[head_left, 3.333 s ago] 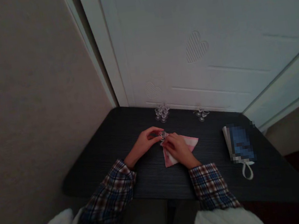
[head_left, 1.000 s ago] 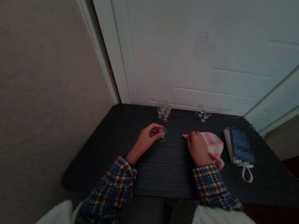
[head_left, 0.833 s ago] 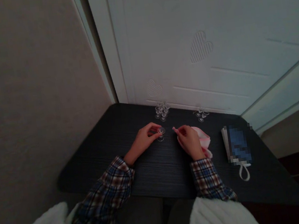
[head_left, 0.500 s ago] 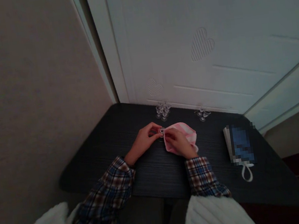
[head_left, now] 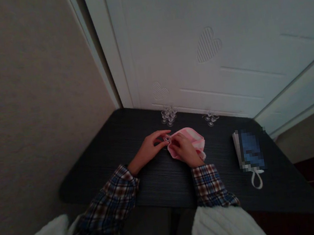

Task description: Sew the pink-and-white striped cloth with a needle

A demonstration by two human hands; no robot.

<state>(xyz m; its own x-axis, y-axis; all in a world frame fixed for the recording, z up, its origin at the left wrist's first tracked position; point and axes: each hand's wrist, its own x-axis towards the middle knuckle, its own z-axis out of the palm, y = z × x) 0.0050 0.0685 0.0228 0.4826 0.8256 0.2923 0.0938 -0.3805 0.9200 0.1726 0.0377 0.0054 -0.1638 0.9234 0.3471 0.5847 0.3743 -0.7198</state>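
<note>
- Pinching the pink-and-white cloth (head_left: 197,136), my right hand (head_left: 186,150) has its fingertips together on it, just beside the small glass (head_left: 167,139).
- My left hand (head_left: 147,149) curves thumb and fingers around that glass; from here I cannot tell whether they grip it.
- It is midway along the dark table (head_left: 160,184), in front of a cluster of glasses (head_left: 169,119).

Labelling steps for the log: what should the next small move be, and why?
Probably a small turn of the pink cloth against the small glass, with the left hand steadying it. The right hand pinches the cloth with its edge right at the glass, and the left thumb and finger sit around the glass.
</note>
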